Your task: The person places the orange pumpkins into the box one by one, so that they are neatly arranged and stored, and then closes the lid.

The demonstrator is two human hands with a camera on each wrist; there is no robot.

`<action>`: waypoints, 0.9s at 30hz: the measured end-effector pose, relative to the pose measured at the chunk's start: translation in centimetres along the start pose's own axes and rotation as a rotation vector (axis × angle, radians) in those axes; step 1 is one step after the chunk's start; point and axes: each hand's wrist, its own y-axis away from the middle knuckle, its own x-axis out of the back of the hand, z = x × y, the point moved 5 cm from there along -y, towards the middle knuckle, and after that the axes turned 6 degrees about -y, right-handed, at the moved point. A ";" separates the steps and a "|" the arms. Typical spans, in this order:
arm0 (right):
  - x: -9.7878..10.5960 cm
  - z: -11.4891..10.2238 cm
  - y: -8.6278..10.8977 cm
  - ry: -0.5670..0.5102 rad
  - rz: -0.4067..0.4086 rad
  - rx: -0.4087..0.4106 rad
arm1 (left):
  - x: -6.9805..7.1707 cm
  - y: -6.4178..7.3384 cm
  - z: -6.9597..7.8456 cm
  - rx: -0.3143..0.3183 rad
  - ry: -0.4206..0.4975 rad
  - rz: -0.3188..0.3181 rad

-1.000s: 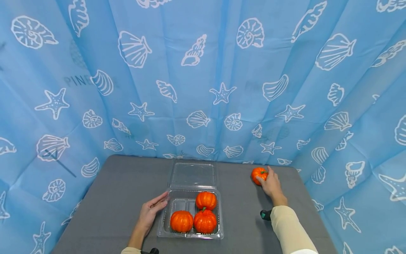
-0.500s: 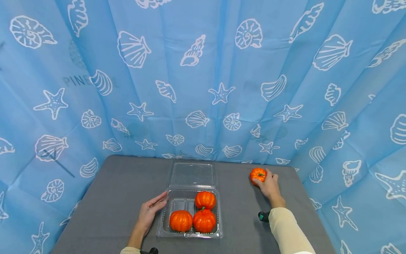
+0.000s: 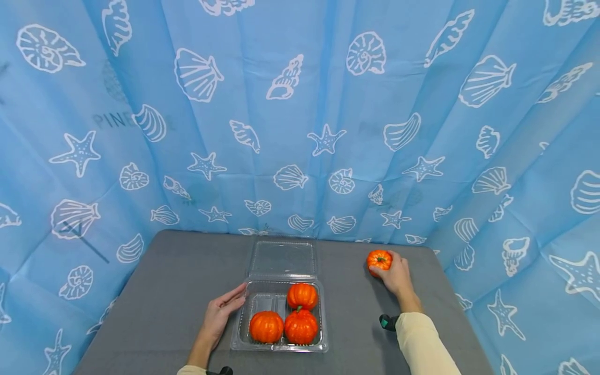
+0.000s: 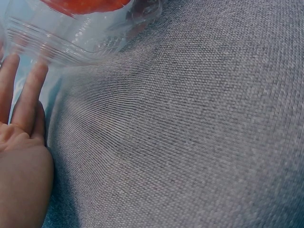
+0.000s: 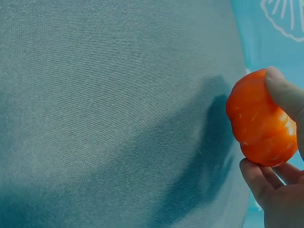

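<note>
Our clear plastic container (image 3: 264, 301) sits on the grey bench (image 3: 187, 281), its lid (image 3: 283, 259) laid back on the far side. Inside we see a near-left pumpkin (image 3: 266, 327), a near-right pumpkin (image 3: 301, 327) beside it and a far-right pumpkin (image 3: 302, 297) just behind that one, all orange. Our left hand (image 3: 219, 315), fingers straight, touches the container's left side. Our right hand (image 3: 397, 276), well apart from it, grips a fourth pumpkin (image 3: 378, 260) between thumb and fingers, near the bench's far right corner.

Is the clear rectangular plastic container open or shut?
Open: its transparent lid is folded back beyond the base, exposing three ribbed orange pumpkins.
</note>
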 end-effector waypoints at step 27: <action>1.3 -4.2 1.1 -0.132 0.097 0.109 | 0.1 0.1 0.1 0.013 -0.004 -0.004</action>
